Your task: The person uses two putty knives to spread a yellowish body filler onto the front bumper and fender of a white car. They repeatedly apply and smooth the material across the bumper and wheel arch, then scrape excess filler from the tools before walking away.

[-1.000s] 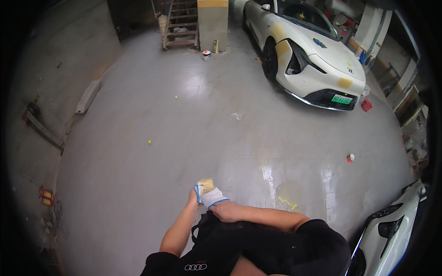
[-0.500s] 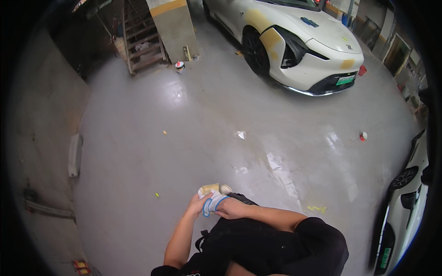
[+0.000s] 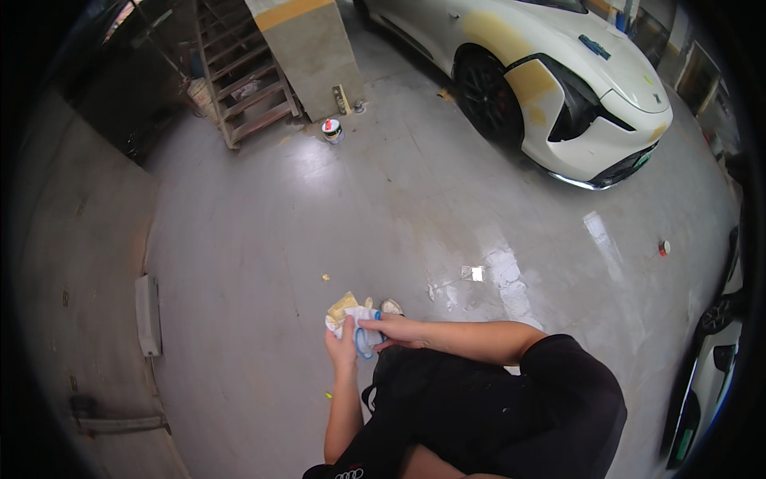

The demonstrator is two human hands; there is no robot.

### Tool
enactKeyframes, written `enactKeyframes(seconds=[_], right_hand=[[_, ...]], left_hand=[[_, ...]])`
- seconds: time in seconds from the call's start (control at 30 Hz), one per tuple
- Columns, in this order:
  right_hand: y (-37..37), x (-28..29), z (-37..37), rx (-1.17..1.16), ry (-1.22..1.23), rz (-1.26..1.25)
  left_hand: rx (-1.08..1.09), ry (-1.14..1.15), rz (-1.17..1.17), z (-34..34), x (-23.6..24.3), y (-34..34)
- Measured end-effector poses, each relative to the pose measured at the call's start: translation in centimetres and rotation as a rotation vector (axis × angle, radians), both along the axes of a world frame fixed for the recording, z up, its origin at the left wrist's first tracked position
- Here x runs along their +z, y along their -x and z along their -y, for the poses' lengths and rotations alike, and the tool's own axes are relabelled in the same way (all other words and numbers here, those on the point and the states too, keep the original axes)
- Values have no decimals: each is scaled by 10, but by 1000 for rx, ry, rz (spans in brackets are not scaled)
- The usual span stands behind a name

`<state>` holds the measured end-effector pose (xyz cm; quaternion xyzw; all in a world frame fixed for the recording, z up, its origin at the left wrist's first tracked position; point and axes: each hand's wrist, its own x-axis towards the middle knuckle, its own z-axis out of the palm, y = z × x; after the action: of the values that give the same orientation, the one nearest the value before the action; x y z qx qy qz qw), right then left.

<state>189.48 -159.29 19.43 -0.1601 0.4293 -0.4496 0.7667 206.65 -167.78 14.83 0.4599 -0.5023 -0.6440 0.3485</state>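
Observation:
In front of my body, both bare hands meet at a white work glove [image 3: 363,320] with blue edging on its cuff. My left hand [image 3: 341,345] is closed round the glove's left side, beside a flat yellowish piece [image 3: 343,305] that sticks up past the fingers. Whether that piece is part of the glove or separate, I cannot tell. From the right, my right hand [image 3: 403,330] grips the cuff, whose blue edge hangs in a loop below. Some of its fingertips are hidden by the fabric.
A white car [image 3: 550,96] with yellowish patches stands at the far right, and another white car [image 3: 710,375] at the right edge. Near the pillar [image 3: 311,64] and wooden stairs [image 3: 247,100] sits a can [image 3: 332,132]. A red-and-white can [image 3: 664,248] is on the floor.
The view has swung left and my hands sit slightly higher. The yellowish piece is tilted more upright, and the glove's blue-edged cuff now hangs looser between my hands.

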Motion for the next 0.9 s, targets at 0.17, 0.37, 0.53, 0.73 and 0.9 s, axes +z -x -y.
enactKeyframes(seconds=[0.17,0.37,0.53,0.73,0.9], right_hand=[[65,7,109,-130,61,-297],[162,-48,237,-318,-77,-458],[227,-110,373,-353,-143,-330],[311,-136,577,-275,-325,-399],[390,-163,732,-271,-399,-609]], left_hand=[[-147,-67,-11,112,17,93],[-546,-205,130,269,-3,181],[-552,-349,325,435,-117,186],[-759,16,1122,570,-155,108],[-321,-375,489,645,-107,159]])
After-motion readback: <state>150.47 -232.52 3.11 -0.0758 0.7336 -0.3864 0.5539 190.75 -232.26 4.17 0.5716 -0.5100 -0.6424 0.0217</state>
